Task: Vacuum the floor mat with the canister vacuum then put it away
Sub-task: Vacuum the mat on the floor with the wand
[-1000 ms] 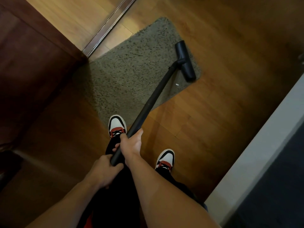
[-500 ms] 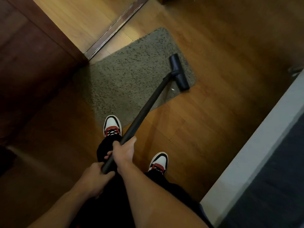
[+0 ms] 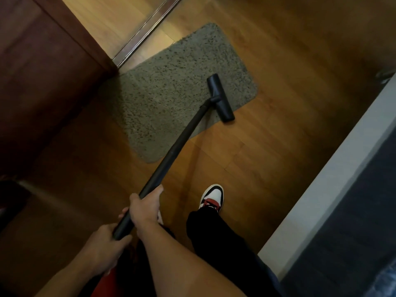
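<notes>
Looking down at a wooden floor [image 3: 278, 136]. Gripping a black vacuum tube [image 3: 180, 138] with both hands: right hand [image 3: 145, 207] higher up, fingers curled fully round it; left hand [image 3: 105, 251] just below, fingers likewise wrapped tight. Black nozzle [image 3: 220, 97] resting on the right side of a shaggy grey-green mat [image 3: 171, 93], near end just past the mat's edge.

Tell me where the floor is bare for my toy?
Bare wood floor lies between the mat and the white ledge, right of the vacuum head. Another patch sits between the mat and the dark wooden panel. It's crowded near the shoe and wand.
</notes>
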